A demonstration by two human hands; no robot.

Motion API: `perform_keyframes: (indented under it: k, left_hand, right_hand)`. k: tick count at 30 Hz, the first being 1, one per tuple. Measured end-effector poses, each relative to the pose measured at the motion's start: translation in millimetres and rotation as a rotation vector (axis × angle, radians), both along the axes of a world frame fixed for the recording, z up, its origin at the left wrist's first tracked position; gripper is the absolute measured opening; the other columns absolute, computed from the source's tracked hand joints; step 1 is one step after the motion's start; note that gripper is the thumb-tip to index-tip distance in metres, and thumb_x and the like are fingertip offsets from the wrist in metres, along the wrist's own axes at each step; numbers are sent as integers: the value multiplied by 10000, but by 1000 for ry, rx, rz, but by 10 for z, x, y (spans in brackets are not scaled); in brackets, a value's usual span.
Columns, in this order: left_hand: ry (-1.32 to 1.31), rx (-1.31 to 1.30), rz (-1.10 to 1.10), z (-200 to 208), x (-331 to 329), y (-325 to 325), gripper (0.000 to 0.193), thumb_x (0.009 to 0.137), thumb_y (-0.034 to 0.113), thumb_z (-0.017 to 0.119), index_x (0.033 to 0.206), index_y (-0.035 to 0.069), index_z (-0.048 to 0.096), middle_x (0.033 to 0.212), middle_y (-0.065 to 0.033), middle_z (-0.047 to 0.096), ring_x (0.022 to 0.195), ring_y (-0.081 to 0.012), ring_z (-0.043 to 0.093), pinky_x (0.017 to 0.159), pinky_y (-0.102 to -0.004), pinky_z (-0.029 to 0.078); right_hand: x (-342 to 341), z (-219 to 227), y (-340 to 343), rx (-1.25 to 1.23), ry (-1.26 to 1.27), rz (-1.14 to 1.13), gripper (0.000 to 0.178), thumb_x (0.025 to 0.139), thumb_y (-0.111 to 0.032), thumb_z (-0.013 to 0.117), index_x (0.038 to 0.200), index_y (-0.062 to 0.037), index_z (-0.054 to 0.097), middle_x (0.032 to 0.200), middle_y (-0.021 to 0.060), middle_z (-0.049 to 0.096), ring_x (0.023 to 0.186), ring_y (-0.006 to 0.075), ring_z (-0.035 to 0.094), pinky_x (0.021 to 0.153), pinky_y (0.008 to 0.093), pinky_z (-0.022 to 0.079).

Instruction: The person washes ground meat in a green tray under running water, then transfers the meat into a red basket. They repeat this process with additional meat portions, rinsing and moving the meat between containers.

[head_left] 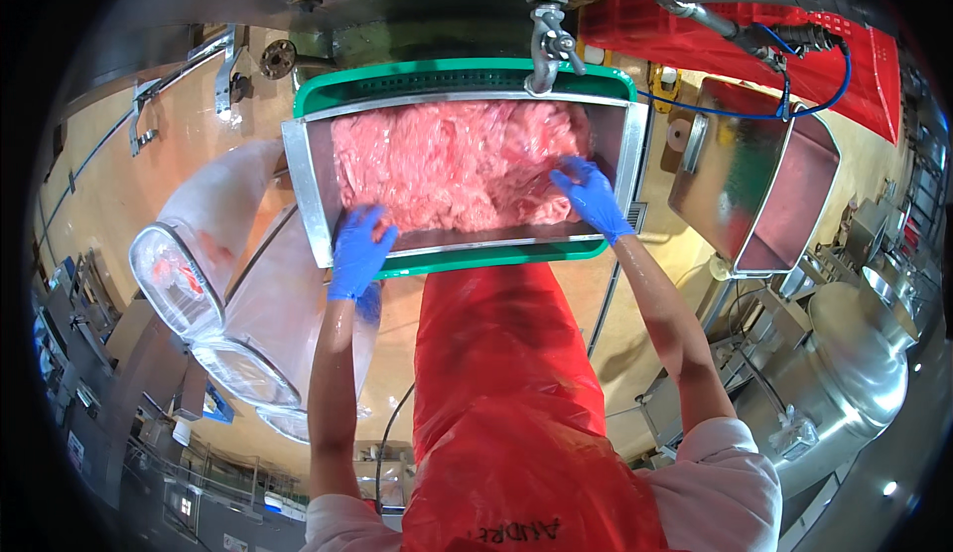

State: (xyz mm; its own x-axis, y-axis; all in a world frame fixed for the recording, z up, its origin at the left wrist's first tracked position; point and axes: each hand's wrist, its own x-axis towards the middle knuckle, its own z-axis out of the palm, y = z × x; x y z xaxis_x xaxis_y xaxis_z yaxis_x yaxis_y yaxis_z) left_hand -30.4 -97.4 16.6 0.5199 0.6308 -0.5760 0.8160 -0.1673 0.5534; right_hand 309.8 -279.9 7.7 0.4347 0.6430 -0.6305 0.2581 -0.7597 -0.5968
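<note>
A metal tub (304, 195) full of pale pink raw meat (447, 160) lies in front of me, set over a green plastic crate (457, 69). Both my hands wear blue gloves. My left hand (361, 254) is at the tub's near left corner, fingertips over the rim at the meat's edge, thumb apart and nothing visible in its grasp. Toward the right end, my right hand (590, 201) reaches over the meat with its fingers stretched out, their tips at the surface. Whether those tips press into the meat cannot be made out.
A metal tap (548, 46) hangs over the tub's far rim. To the right stands a metal bin (735, 170), with a red plastic crate (620, 31) behind. Several bins lined with clear plastic (194, 294) stand at left. A hose (784, 1) crosses the upper right.
</note>
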Motion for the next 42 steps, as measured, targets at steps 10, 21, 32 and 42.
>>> perform_keyframes:
  k: [10, 21, 32, 42]
  left_hand:
    - [-406, -1071, 935, -620, 938, -223, 606, 840, 380, 579, 1312, 33, 423, 1242, -99, 519, 1161, -216, 482, 968, -320, 404]
    - [-602, -268, 754, -561, 614, 756, 460, 888, 271, 552, 1271, 28, 476, 1207, -83, 535, 1071, -176, 511, 910, -276, 419]
    - [-384, -282, 203, -2115, 538, 131, 322, 890, 221, 497, 1104, 1, 597, 1061, -102, 612, 1008, -244, 557, 912, -333, 427]
    - [93, -227, 232, -575, 160, 71, 647, 812, 384, 607, 1301, 8, 411, 1340, -213, 393, 1279, -301, 340, 1044, -367, 289]
  right_hand:
    - [-1030, 164, 842, -171, 1475, -967, 371, 913, -391, 482, 1126, -96, 556, 931, 38, 609, 795, 163, 589, 727, 320, 534]
    - [493, -885, 546, 235, -71, -338, 337, 868, -308, 582, 1059, -32, 595, 981, 46, 604, 849, 128, 537, 741, 276, 440]
    - [-865, -411, 1013, -62, 461, 300, 193, 739, -170, 536, 812, -5, 607, 749, 77, 600, 746, 160, 567, 662, 332, 470]
    - [-161, -721, -168, 101, 543, -468, 598, 845, -421, 609, 1264, -23, 456, 1189, 97, 564, 1075, 222, 547, 874, 311, 458]
